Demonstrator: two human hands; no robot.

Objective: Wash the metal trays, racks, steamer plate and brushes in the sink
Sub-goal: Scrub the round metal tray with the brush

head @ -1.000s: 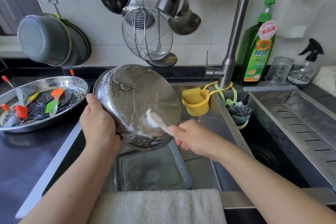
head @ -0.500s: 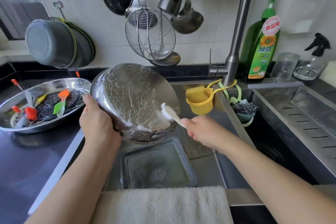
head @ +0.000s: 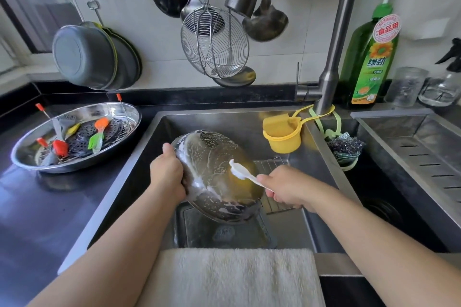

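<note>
Head view: the left hand [head: 166, 174] grips the rim of a soapy round steamer plate [head: 217, 177], fingers curled behind it and thumb over the edge, holding it tilted above the sink [head: 224, 119]. The right hand [head: 284, 188], at the plate's three o'clock, is closed around the handle of a white brush [head: 240, 172] whose head presses on the plate's foamy face. A rectangular tray [head: 224, 232] lies on the sink floor at the plate's six o'clock, and a wire rack [head: 272, 164] shows behind the right hand. At nine o'clock, on the dark counter [head: 37, 207], a round metal tray [head: 74, 137] holds colourful brushes [head: 96, 133]. A towel [head: 229, 276] drapes the near edge.
</note>
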